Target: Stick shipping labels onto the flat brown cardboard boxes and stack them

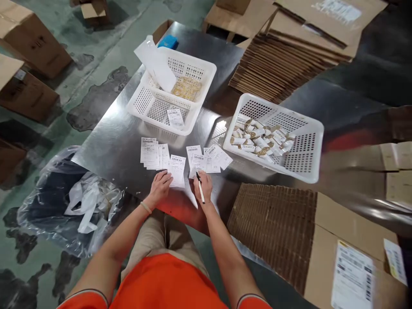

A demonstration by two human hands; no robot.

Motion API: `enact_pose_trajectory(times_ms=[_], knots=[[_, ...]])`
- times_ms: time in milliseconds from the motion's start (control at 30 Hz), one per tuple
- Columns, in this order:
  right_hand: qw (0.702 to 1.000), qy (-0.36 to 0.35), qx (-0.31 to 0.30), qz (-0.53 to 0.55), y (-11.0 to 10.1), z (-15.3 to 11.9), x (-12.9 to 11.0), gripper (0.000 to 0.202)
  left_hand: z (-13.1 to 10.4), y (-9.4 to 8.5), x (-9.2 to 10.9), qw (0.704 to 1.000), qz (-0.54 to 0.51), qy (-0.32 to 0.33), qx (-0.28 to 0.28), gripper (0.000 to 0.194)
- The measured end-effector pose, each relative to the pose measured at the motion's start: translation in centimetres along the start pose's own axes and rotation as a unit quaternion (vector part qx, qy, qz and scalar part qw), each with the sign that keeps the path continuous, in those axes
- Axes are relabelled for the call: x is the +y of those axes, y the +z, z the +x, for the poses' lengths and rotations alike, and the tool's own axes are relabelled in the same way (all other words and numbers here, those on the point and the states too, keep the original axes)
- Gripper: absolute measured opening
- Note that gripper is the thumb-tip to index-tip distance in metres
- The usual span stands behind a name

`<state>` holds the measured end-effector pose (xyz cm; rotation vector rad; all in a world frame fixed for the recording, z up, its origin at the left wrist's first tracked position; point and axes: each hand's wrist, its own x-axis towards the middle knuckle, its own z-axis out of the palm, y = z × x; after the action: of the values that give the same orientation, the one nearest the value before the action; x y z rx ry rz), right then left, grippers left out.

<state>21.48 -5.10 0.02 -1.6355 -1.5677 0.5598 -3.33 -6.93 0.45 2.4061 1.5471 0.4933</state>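
Observation:
My right hand [203, 187] holds a white pen with a black tip [201, 191] over a group of overlapping printed slips [197, 162] at the table's front. The fingertips of my left hand [161, 186] are at the lower left edge of a single printed slip [177, 171]; the fingers are curled together, and whether they pinch the paper is too small to tell. Farther left, more slips [149, 152] lie fanned out on the metal table. Another slip [175, 119] is inside the front white basket.
White baskets [210, 71] stand behind the slips, and one at right [317, 148] holds small white-and-brown rolls [257, 136]. Flattened cardboard [273, 223] is stacked at front right, more [283, 60] behind. A lined bin [45, 214] stands at left.

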Motion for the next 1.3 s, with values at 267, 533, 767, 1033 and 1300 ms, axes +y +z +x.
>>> enact_pose_trajectory(times_ms=[267, 533, 767, 1033, 1300], knots=[[0.973, 0.166, -0.025, 0.156, 2.8, -1.4, -4.4, 0.032, 0.0, 1.1, 2.6, 0.998, -0.01, 0.0, -0.066, 0.051], [0.992, 0.089, -0.069, 0.057, 4.0, -0.8, -4.0, 0.05, -0.1, 0.8, 3.0, 0.998, 0.011, 0.024, -0.05, 0.043], [0.995, 0.065, -0.068, 0.042, 4.8, -1.0, -3.4, 0.048, -0.1, 1.0, 3.0, 0.998, -0.002, 0.007, -0.062, 0.04], [0.998, 0.02, -0.063, 0.019, 4.7, -1.1, -3.2, 0.049, -0.1, 0.8, 3.1, 0.997, 0.005, 0.009, -0.072, 0.04], [0.999, 0.014, -0.043, 0.014, 4.8, -1.3, -2.8, 0.049, -0.1, 0.8, 3.0, 0.998, 0.008, 0.02, -0.053, 0.036]])
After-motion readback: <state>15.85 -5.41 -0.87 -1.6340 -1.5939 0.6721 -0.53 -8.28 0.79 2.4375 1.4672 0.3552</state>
